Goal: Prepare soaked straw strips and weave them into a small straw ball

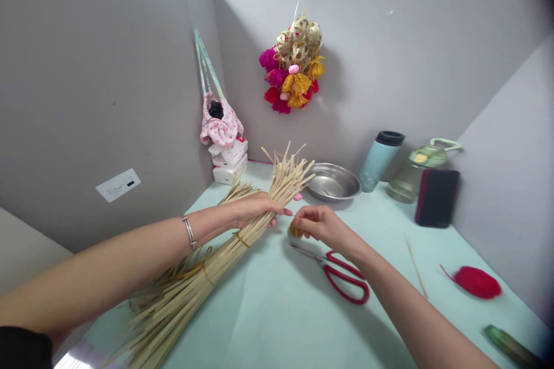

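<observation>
My left hand (255, 210) is wrapped round the upper part of a bundle of pale, flat plant strips (229, 253), its index finger pointing out to the right. The bundle lies slanted, its lower ends towards me, with yellow-brown ties round it. Close by, my right hand (322, 225) is closed in a pinch at a small mustard-yellow wad of yarn (295, 229), partly covered by the fingers. Red-handled scissors (337, 271) lie just below that hand, blades pointing left.
More strips (238, 189) lie behind the left arm. A metal bowl (332, 181), blue tumbler (381, 161), green bottle (418, 170) and phone (437, 198) stand at the back. Red yarn (478, 282) and a green-ended object (513, 346) lie right. Woven balls with tassels (298, 63) hang on the partition.
</observation>
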{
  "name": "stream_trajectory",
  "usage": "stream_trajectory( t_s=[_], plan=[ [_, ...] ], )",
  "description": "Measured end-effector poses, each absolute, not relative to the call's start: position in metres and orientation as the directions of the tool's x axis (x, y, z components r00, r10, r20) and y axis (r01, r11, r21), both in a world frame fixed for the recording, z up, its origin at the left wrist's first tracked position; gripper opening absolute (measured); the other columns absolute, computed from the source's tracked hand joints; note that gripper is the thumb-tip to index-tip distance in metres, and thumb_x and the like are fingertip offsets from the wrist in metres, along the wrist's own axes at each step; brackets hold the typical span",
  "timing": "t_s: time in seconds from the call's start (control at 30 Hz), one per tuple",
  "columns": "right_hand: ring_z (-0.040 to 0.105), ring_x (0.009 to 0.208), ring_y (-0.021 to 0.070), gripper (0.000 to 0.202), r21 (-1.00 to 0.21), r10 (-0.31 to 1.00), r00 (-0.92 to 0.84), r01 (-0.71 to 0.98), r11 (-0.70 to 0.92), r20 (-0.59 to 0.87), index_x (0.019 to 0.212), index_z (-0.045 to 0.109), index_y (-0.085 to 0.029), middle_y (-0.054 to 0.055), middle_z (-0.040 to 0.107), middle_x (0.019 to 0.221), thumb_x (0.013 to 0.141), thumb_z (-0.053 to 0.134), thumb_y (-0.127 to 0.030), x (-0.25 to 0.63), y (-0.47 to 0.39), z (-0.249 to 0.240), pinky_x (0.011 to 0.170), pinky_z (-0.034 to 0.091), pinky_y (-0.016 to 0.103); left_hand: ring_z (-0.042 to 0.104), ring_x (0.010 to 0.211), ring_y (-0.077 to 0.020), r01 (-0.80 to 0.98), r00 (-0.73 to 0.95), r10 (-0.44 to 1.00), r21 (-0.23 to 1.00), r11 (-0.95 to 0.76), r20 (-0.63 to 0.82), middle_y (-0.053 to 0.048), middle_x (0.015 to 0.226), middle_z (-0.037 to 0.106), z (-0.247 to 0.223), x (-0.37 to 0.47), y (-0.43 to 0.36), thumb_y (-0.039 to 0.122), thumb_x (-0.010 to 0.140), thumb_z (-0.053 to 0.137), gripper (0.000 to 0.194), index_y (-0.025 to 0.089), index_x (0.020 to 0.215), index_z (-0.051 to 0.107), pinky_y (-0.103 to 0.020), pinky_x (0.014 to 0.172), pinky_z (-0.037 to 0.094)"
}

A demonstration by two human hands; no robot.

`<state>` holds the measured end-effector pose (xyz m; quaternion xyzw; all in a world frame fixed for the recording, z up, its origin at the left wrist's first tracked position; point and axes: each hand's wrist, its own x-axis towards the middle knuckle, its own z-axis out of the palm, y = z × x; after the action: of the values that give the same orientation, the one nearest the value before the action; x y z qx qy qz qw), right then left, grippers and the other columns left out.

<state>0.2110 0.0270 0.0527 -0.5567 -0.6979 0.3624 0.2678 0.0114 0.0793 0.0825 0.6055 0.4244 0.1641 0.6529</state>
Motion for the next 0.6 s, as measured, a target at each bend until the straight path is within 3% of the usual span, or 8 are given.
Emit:
stream_trajectory(
  t_s=[0.17,0.27,0.33,0.4,0.43,0.53,0.6],
  plan=[
    [0.037,0.048,0.0114,0.037,-0.854,0.975,-0.220,0.514,0.087,-0.034,0.088,0.063,-0.016,-0.006,0.043,0.049,0.088,0.044,-0.049,0.202,0.029,0.065,0.048,0.031,0.024,0.050,0.052,-0.0091,0.256,0.651,0.668,0.933,0.253,-0.360,0.004,0.062,0.058,0.081,0.018,0.076,0.023,0.060,0.067,0.018,0.018,0.077,0.064,-0.022,0.051,0.037],
    [0.042,0.052,0.0122,0.039,-0.824,0.978,-0.206,0.560,0.087,-0.037,0.092,0.062,-0.018,-0.003,0.051,0.058,0.092,0.037,-0.048,0.216,0.020,0.066,0.053,0.036,0.025,0.050,0.051,-0.0099,0.274,0.633,0.674,0.924,0.267,-0.382,0.004,0.058,0.058,0.082,0.014,0.078,0.024,0.062,0.069,0.016,0.017,0.076,0.063,-0.022,0.049,0.036],
    [0.048,0.058,0.0141,0.031,-0.778,0.975,-0.215,0.621,0.094,-0.054,0.091,0.064,-0.020,0.000,0.058,0.066,0.092,0.043,-0.043,0.232,0.005,0.064,0.056,0.037,0.026,0.050,0.051,-0.0104,0.284,0.614,0.684,0.919,0.275,-0.394,0.003,0.056,0.058,0.084,0.008,0.080,0.026,0.064,0.068,0.014,0.017,0.072,0.061,-0.022,0.047,0.035],
    [0.053,0.065,0.0173,0.015,-0.686,0.972,-0.218,0.720,0.103,-0.083,0.090,0.067,-0.021,0.002,0.061,0.074,0.082,0.058,-0.030,0.249,-0.013,0.057,0.060,0.037,0.028,0.050,0.050,-0.0104,0.282,0.604,0.690,0.917,0.282,-0.398,0.002,0.055,0.057,0.087,0.002,0.083,0.028,0.064,0.067,0.014,0.017,0.069,0.059,-0.022,0.047,0.034],
    [0.057,0.073,0.0200,0.017,-0.603,0.969,-0.221,0.790,0.113,-0.109,0.091,0.068,-0.021,0.004,0.063,0.082,0.076,0.061,-0.021,0.255,-0.023,0.052,0.063,0.037,0.029,0.050,0.050,-0.0102,0.278,0.602,0.693,0.918,0.283,-0.396,0.002,0.055,0.057,0.088,-0.001,0.085,0.028,0.064,0.067,0.015,0.017,0.068,0.059,-0.022,0.047,0.034],
    [0.061,0.096,0.0266,0.044,-0.212,0.941,-0.250,0.956,0.202,-0.229,0.106,0.066,-0.021,0.010,0.063,0.108,0.066,0.060,-0.005,0.265,-0.042,0.032,0.069,0.041,0.031,0.048,0.050,-0.0095,0.268,0.606,0.696,0.923,0.276,-0.384,0.002,0.056,0.057,0.091,-0.009,0.088,0.030,0.065,0.067,0.016,0.016,0.067,0.059,-0.022,0.047,0.034],
    [0.061,0.102,0.0281,0.053,-0.089,0.939,-0.245,0.969,0.230,-0.242,0.118,0.061,-0.020,0.013,0.060,0.116,0.069,0.057,0.000,0.266,-0.046,0.021,0.072,0.044,0.032,0.049,0.051,-0.0094,0.264,0.611,0.699,0.928,0.263,-0.372,0.002,0.056,0.057,0.092,-0.012,0.090,0.031,0.067,0.067,0.016,0.016,0.066,0.060,-0.022,0.047,0.034]
  ],
)
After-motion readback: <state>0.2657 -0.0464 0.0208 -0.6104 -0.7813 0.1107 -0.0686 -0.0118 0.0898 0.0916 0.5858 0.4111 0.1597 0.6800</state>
